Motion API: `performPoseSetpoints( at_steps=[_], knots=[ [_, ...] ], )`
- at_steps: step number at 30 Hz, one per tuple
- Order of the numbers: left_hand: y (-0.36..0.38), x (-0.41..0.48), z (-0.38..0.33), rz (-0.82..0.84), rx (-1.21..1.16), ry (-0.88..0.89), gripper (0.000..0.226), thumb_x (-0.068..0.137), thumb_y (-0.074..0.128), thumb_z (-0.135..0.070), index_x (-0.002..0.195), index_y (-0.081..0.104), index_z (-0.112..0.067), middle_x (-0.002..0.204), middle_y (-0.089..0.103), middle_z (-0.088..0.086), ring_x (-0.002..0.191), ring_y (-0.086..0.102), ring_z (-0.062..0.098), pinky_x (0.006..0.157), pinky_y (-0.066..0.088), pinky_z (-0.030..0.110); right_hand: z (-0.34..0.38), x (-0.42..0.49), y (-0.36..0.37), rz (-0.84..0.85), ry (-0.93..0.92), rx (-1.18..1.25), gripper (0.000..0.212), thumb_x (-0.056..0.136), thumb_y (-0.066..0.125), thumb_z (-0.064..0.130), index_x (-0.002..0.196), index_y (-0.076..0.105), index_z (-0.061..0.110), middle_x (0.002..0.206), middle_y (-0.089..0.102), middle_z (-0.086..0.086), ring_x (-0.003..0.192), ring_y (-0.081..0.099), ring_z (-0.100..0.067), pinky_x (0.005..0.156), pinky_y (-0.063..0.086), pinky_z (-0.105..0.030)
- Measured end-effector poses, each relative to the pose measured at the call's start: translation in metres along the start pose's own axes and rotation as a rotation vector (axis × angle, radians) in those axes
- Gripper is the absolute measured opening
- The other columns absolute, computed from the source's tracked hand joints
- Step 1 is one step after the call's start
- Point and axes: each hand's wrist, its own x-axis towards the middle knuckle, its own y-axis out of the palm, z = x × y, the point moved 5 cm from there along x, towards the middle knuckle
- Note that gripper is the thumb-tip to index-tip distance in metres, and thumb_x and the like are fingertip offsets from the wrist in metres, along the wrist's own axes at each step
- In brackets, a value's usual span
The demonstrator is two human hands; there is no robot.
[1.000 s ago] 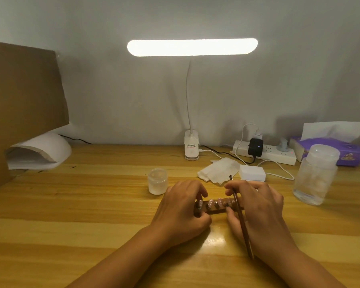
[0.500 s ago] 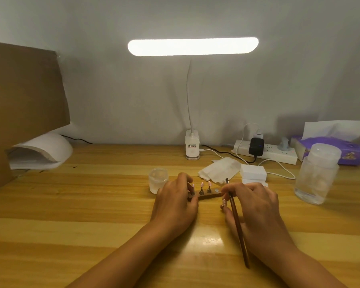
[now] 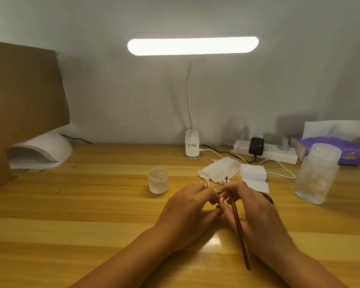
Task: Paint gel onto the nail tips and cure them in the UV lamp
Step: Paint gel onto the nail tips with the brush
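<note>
I look down on the pale striped wooden surface (image 3: 71, 204). The white dome-shaped UV lamp (image 3: 42, 150) sits well apart from the hands at about ten o'clock, tucked partly under a brown cardboard panel (image 3: 23, 96). At the centre the left hand (image 3: 185, 210) and right hand (image 3: 258, 208) meet. The left fingers curl in and grip the small stand of pink nail tips (image 3: 221, 199), which is mostly hidden between the two hands. The right fingers pinch a slim brown-handled brush (image 3: 237, 227), its handle trailing back toward five o'clock and its bristle end pointing to twelve, just past the tips. A small frosted jar of gel (image 3: 158, 180) stands near the left hand at eleven o'clock; I cannot tell whether it is lidded. I judge the painting step is in hand and curing has not begun. Next, the bristles must come down onto one tip while the left hand steadies the stand, and later the stand must travel to the lamp with nothing brushing the wet gel.
</note>
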Motion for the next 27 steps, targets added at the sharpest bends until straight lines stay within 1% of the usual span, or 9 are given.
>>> performPoseSetpoints(
  at_steps=[3,7,9,11,14,16,17,22,27],
  knots=[
    [-0.001,0.0,0.003,-0.041,-0.039,-0.034,0.016,0.094,0.057,-0.04,0.103,0.062,-0.029,0.101,0.056,-0.015,0.086,0.044,0.0,0.078,0.048,0.029,0.001,0.0,-0.001,-0.001,-0.015,0.011,0.037,0.085,0.068,0.032,0.112,0.045,0.04,0.097,0.059,0.023,0.091,0.059,0.004,0.076,0.048,-0.015],
    [-0.003,0.0,0.009,-0.063,-0.077,-0.092,0.006,0.09,0.059,-0.036,0.095,0.059,-0.032,0.09,0.047,-0.023,0.08,0.045,-0.001,0.064,0.036,0.016,0.006,0.0,-0.004,-0.03,-0.029,-0.004,0.029,0.088,0.05,0.054,0.114,0.042,0.042,0.099,0.058,0.025,0.09,0.06,0.002,0.074,0.051,-0.017],
    [-0.004,0.0,0.012,-0.074,-0.104,-0.122,0.006,0.089,0.06,-0.034,0.091,0.055,-0.036,0.087,0.05,-0.023,0.077,0.046,-0.005,0.062,0.033,0.015,0.005,0.001,-0.007,-0.051,0.002,0.017,0.025,0.093,0.034,0.062,0.111,0.041,0.046,0.093,0.06,0.025,0.086,0.06,0.002,0.068,0.051,-0.019],
    [-0.004,-0.001,0.015,-0.075,-0.127,-0.148,0.01,0.09,0.062,-0.033,0.09,0.053,-0.039,0.083,0.054,-0.024,0.074,0.049,-0.005,0.06,0.035,0.017,-0.001,0.001,-0.007,-0.047,0.094,0.164,0.027,0.092,0.027,0.064,0.111,0.039,0.049,0.089,0.062,0.023,0.086,0.061,0.001,0.066,0.05,-0.019],
    [-0.001,-0.002,0.02,-0.024,-0.198,-0.182,0.01,0.09,0.064,-0.031,0.094,0.059,-0.038,0.086,0.06,-0.026,0.074,0.054,-0.003,0.062,0.044,0.023,-0.01,0.002,-0.008,-0.062,0.27,0.462,0.018,0.091,0.045,0.044,0.106,0.049,0.035,0.089,0.066,0.018,0.08,0.064,-0.003,0.062,0.05,-0.019],
    [0.002,-0.003,0.022,0.018,-0.274,-0.202,0.01,0.09,0.065,-0.029,0.096,0.063,-0.037,0.095,0.066,-0.022,0.075,0.058,0.003,0.069,0.052,0.033,-0.014,0.003,-0.008,-0.053,0.381,0.622,0.002,0.094,0.06,0.025,0.095,0.06,0.026,0.08,0.069,0.005,0.065,0.063,-0.008,0.053,0.05,-0.022],
    [0.003,-0.003,0.024,0.031,-0.29,-0.213,0.01,0.09,0.066,-0.029,0.096,0.064,-0.036,0.097,0.067,-0.02,0.076,0.058,0.004,0.071,0.053,0.036,-0.015,0.003,-0.006,-0.034,0.414,0.662,0.003,0.093,0.062,0.02,0.091,0.062,0.022,0.074,0.069,0.0,0.058,0.061,-0.009,0.049,0.048,-0.02],
    [0.007,-0.002,0.029,0.037,-0.316,-0.229,0.009,0.087,0.071,-0.029,0.092,0.068,-0.036,0.091,0.068,-0.021,0.073,0.059,0.003,0.069,0.053,0.036,-0.023,0.002,0.003,0.09,0.556,0.741,0.014,0.091,0.063,0.021,0.092,0.054,0.009,0.067,0.07,-0.007,0.046,0.054,-0.009,0.041,0.042,-0.019],
    [0.007,-0.002,0.029,0.007,-0.285,-0.213,0.006,0.085,0.071,-0.033,0.089,0.068,-0.035,0.09,0.069,-0.025,0.066,0.055,0.0,0.065,0.048,0.029,-0.023,0.004,0.009,0.173,0.51,0.594,0.019,0.088,0.067,0.027,0.088,0.054,0.013,0.07,0.073,0.002,0.052,0.061,-0.001,0.046,0.043,-0.011]
  ],
)
